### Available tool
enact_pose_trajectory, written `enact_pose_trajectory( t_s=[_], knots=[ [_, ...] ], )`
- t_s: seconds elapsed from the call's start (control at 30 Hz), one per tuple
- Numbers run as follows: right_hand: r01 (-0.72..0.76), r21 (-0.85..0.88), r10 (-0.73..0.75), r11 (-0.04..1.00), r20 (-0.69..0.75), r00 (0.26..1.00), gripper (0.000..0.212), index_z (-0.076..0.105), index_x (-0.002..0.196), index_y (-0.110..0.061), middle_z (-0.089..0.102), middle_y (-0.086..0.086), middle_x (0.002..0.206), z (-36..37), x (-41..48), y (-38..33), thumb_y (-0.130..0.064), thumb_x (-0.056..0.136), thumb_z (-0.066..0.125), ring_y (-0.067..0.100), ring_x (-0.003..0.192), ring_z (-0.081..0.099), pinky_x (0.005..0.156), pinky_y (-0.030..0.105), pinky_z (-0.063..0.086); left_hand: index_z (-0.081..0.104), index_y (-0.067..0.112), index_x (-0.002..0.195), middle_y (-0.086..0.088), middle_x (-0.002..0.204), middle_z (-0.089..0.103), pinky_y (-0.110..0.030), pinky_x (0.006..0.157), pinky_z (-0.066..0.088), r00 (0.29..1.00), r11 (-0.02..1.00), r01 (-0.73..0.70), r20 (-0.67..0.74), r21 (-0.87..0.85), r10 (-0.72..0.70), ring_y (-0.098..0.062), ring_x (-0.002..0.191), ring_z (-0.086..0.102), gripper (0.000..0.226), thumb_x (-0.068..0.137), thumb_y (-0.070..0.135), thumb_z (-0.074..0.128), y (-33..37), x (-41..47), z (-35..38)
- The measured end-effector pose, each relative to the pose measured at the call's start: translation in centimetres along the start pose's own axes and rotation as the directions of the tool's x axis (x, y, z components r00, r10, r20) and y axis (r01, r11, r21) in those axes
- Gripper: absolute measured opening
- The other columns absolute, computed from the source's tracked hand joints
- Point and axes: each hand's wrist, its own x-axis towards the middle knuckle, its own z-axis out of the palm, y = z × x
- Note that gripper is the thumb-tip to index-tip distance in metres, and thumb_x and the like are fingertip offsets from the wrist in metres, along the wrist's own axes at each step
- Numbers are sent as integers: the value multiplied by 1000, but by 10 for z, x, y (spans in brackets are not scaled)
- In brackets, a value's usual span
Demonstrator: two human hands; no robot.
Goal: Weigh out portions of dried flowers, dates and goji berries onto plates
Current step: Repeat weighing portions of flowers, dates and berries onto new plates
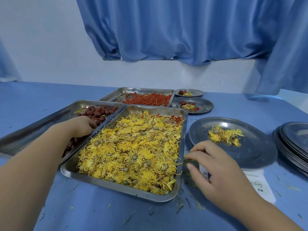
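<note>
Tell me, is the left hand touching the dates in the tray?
Touching. The head view shows the left hand inside the tray, its fingertips curled onto the dates with no gap.

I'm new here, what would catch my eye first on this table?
The big tray heaped with bright yellow dried flowers, mid-table, grabs you first. Left of it lie dark red dates, where the left hand reaches in, and orange-red goji berries sit farther back. On the right, a round plate bears a small flower portion, the right hand near its front-left rim.
</note>
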Motion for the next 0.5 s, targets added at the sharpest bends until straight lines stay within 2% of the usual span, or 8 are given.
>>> enact_pose_trajectory(
  t_s=[0.13, 0.2, 0.27, 0.33, 0.4, 0.5],
  knots=[
    [-18, 9, 18, 1000, 7, 1000, 14, 69, 90, -19, 54, -10, 93, -3, -1, 0, -24, 84, 58, 6, 78, 53, 60, 15, 42, 66, 23, 110, -12, 127, 61, -42, 98, 44, 998, 989, 23, 53, -145, -16, -29, 110, 59, 42, 88, -5, 45, -5, -3, -6],
    [-20, 10, 20, 1000, 5, 1000, 13, 69, 89, -20, 53, -10, 93, -3, -2, 1, -24, 85, 58, 5, 78, 52, 60, 14, 40, 66, 21, 102, -19, 120, 65, -38, 84, 45, 999, 974, 34, 40, -223, -25, -26, 96, 58, 36, 86, -6, 49, -7, -5, -8],
    [-27, 9, 27, 1000, 3, 1000, 13, 69, 89, -20, 53, -11, 93, -3, -2, 2, -25, 85, 57, 5, 80, 52, 62, 14, 41, 67, 19, 99, -19, 115, 66, -31, 76, 42, 999, 964, 35, -5, -262, -38, -28, 95, 60, 30, 85, -6, 57, -9, -6, -7],
    [-35, -4, 35, 999, 0, 999, 13, 69, 89, -21, 52, -12, 94, -3, -2, 3, -26, 86, 57, 4, 81, 51, 61, 10, 37, 67, 18, 95, -12, 114, 64, -31, 78, 43, 998, 962, 27, -54, -273, -44, -28, 101, 60, 25, 84, -3, 64, -10, -7, -6],
    [-42, -17, 42, 999, -8, 999, 14, 69, 90, -21, 51, -12, 94, -3, -1, 4, -26, 86, 57, 4, 82, 51, 60, 8, 33, 67, 18, 94, -8, 114, 64, -34, 89, 41, 995, 954, -2, -100, -301, -30, -24, 102, 58, 19, 83, 3, 70, -10, -9, -6],
    [-35, -27, 34, 999, -35, 999, 17, 69, 90, -19, 50, -11, 95, -2, -1, 6, -28, 87, 54, 4, 84, 50, 64, 11, 39, 64, 22, 99, -2, 109, 65, -34, 90, 39, 976, 915, -104, -216, -389, 19, -19, 96, 58, 16, 86, 19, 72, 0, -14, -12]
  ],
)
